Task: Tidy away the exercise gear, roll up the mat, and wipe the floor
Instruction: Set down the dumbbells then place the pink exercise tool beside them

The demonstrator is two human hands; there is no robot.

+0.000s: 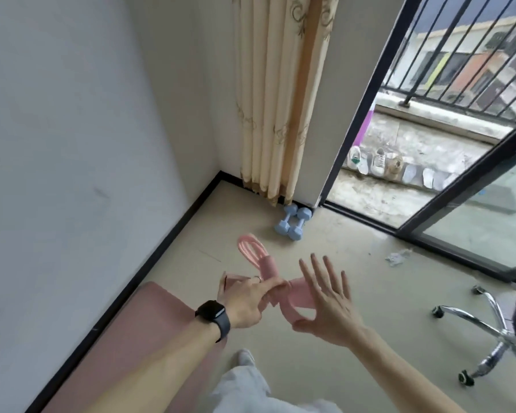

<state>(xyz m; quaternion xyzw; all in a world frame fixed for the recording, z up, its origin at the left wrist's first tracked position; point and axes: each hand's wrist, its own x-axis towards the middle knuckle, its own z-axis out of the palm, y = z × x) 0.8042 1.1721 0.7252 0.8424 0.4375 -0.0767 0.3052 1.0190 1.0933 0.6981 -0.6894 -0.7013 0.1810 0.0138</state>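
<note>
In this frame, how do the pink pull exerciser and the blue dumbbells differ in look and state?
The pink pull exerciser is pink, a flat band piece with looped cords; the blue dumbbells are light blue and blocky, with hexagonal ends. The exerciser is up off the floor, with the left hand closed on it and the right hand open beside it; the dumbbells lie untouched on the floor, side by side at the foot of the curtain. Both are workout gear.
</note>
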